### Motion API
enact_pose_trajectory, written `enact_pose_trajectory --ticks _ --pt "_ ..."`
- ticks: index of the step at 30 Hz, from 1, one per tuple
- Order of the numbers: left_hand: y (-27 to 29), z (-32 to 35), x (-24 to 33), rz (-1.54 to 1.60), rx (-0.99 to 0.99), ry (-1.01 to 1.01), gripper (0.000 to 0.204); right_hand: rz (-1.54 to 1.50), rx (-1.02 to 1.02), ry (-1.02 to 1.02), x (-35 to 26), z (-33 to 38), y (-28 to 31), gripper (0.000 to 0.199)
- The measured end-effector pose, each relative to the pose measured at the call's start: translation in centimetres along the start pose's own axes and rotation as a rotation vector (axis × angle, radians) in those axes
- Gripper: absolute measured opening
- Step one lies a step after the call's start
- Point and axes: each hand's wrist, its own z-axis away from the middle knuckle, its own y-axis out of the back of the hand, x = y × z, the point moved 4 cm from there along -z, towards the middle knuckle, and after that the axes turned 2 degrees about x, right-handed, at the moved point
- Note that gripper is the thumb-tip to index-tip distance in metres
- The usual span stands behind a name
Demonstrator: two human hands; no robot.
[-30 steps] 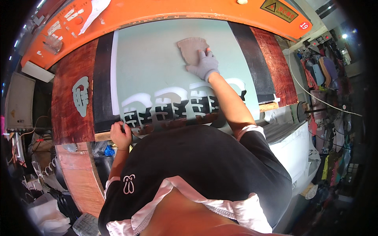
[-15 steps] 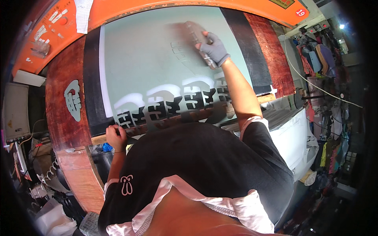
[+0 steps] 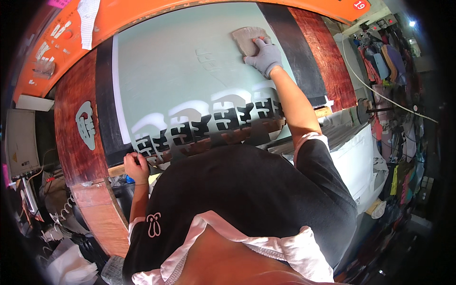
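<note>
Your right hand [image 3: 264, 56], gloved in grey, presses flat with fingers spread over a brownish rag [image 3: 248, 38]; fingers open, palm down, no pinch. The rag sits at the far right corner of the pale green screen [image 3: 166, 71], close to the black border strip [image 3: 289, 42]. Half a second ago it was nearer the screen's top middle, and a second ago lower and more central, so the wipe is sweeping outward and away across the mesh.

Your left hand [image 3: 137, 167] is closed around the near edge of the frame beside the wooden block [image 3: 116, 170]; it has stayed there through all three views, bracing.

The cut-out pattern [image 3: 209, 126] along the near edge looks unchanged. Faint ghost marks [image 3: 209, 54] show on the mesh left of the rag. Judging by that, the far right corner is now covered, and the left side looks untouched.
</note>
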Motion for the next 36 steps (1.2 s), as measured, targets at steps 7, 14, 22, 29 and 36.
enact_pose_trajectory --ticks 7,14,22,29,36 --pt "-0.1 -0.1 0.2 0.020 -0.001 0.010 0.010 -0.479 -0.109 -0.156 4.0 -1.5 -0.3 0.084" --pt "-0.2 -0.2 -0.2 0.040 -0.014 0.024 0.010 -0.637 0.143 -0.336 11.8 4.4 -0.3 0.065" --pt "-0.9 0.4 -1.4 0.027 0.014 0.003 0.009 -0.194 0.332 -0.424 15.5 20.0 0.9 0.033" --pt "-0.9 0.4 -1.3 0.019 0.058 -0.011 0.008 -0.301 0.577 -0.470 13.7 19.3 1.5 0.025" --pt "-0.7 1.1 -0.7 0.027 0.153 0.004 0.010 -0.166 0.510 -0.383 13.0 18.4 2.0 0.028"
